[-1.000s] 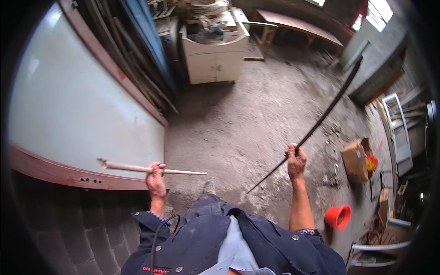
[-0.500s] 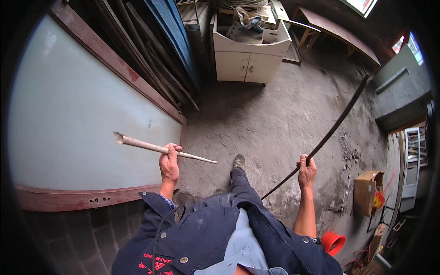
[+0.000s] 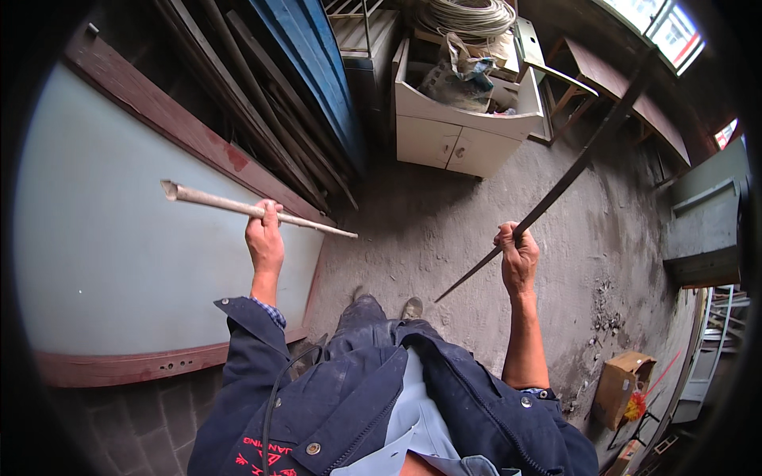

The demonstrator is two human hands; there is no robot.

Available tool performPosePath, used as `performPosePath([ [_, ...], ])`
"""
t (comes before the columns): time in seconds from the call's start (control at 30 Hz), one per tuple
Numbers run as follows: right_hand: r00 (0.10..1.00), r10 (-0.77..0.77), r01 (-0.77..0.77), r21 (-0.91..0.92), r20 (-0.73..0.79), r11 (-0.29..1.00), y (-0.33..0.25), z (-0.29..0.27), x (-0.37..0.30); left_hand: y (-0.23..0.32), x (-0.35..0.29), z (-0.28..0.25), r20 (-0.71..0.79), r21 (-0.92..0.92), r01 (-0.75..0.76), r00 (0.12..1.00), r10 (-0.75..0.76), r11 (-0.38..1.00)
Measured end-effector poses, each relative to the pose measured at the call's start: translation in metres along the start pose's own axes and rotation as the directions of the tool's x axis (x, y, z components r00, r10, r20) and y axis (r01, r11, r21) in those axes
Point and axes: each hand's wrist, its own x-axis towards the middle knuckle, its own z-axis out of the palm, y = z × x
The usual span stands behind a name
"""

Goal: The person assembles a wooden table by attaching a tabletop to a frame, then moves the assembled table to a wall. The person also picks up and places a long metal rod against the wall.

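Observation:
My left hand is closed round a pale, whitish pipe, its wider end with an angled cut pointing left and its thin end to the right. In my right hand is a long dark rod, gripped along its lower part. The rod slants from the upper right down toward the floor near my feet; whether its lower tip touches the ground I cannot tell. Both forearms reach forward, apart from each other, and the two long pieces do not touch.
On the left leans a large pale panel with a reddish-brown frame. Behind it stand long dark boards and a blue corrugated sheet. Ahead is a white cabinet with a cable coil. A cardboard box sits at right.
I have stepped forward, and the white cabinet looks closer. Both hands sit higher in view, still holding the pipe and the rod. The rod's upper end has risen. The red bucket has left view.

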Motion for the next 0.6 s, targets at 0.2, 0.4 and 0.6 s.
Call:
performPosePath([
  [0.2, 0.995, -0.086, 0.081, 0.103, 0.05, 0.991, -0.027, 0.041, 0.063, -0.034, 0.105, 0.028, -0.047, 0.086, -0.023, 0.999, 0.027, 0.996],
  [0.4, 0.995, -0.079, 0.075, 0.073, 0.066, 0.995, -0.047, 0.099, 0.12, -0.09, 0.214, 0.065, -0.037, 0.121, -0.05, 0.998, 0.055, 0.991],
  [0.6, 0.988, -0.032, 0.018, 0.088, 0.151, 0.996, -0.067, 0.183, 0.173, -0.142, 0.303, 0.078, 0.018, 0.33, 0.102, 0.993, -0.115, 0.939],
])
